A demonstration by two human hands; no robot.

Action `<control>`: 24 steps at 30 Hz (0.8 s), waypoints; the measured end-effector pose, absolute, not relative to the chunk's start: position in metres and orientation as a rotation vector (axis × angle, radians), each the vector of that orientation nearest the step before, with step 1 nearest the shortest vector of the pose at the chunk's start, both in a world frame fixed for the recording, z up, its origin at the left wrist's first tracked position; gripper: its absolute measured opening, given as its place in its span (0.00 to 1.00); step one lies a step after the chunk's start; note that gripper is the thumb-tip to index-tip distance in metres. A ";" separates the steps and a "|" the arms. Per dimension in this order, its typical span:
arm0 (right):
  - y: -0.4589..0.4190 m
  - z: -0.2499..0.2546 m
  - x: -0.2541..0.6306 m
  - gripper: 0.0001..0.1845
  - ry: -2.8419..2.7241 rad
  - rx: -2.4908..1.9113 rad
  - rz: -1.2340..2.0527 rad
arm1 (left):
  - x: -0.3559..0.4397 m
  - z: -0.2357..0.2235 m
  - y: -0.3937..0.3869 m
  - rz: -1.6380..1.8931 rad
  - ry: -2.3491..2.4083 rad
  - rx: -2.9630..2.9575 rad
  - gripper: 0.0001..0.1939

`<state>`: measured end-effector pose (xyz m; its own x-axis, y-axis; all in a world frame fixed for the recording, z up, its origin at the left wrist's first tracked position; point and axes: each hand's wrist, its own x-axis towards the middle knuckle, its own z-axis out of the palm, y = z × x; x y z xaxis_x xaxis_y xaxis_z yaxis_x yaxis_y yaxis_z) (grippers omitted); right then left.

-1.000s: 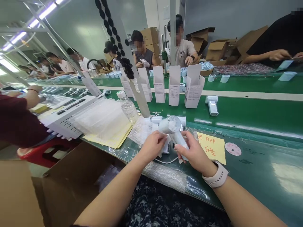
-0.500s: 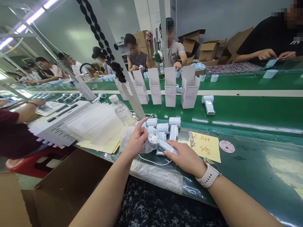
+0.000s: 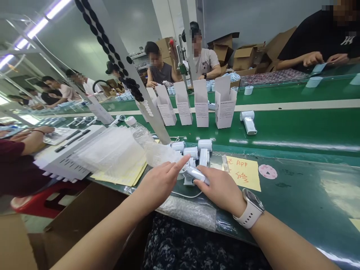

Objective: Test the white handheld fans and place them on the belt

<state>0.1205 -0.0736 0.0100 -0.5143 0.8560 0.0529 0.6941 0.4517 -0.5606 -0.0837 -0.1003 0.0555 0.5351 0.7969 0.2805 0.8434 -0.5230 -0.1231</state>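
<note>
In my right hand (image 3: 219,185) is a light-blue handheld fan (image 3: 197,174), gripped by its handle, its head pointing left. My left hand (image 3: 161,180) is just left of the fan, index finger stretched across in front of the fan's head and hiding most of it. The other left fingers are curled and partly hidden; a crumpled clear plastic bag (image 3: 161,153) rises behind them and appears to be held there. More light-blue fans (image 3: 204,148) lie in a cluster just beyond my hands. A white cord runs below the fan.
White open boxes (image 3: 201,108) stand in a row on the green conveyor belt (image 3: 295,127), with one fan (image 3: 249,123) at their right. A bottle (image 3: 137,129), plastic sheets (image 3: 104,150), and a yellow note (image 3: 244,172) lie nearby. A slanted post (image 3: 154,120) rises ahead. Co-workers sit opposite.
My left hand has turned and moved down slightly, its index finger now crossing the fan's head, which faced up in view before. The plastic bag has risen in front of the bottle.
</note>
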 end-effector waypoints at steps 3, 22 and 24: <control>-0.080 0.008 0.111 0.19 -2.437 -1.307 0.683 | -0.081 0.054 -0.096 -0.348 -1.440 -2.558 0.31; -0.075 0.011 0.134 0.34 -1.490 -0.048 2.329 | -0.061 0.110 -0.101 -1.544 -2.005 -2.633 0.21; -0.073 0.008 0.135 0.28 -1.452 0.028 2.296 | -0.070 0.113 -0.100 -1.800 -2.010 -2.576 0.20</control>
<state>0.1353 -0.0735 0.0080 -0.9111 0.3376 0.2367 -0.3585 -0.3654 -0.8591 -0.0700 -0.1004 0.1129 0.0420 0.9494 0.3112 0.4134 -0.3001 0.8597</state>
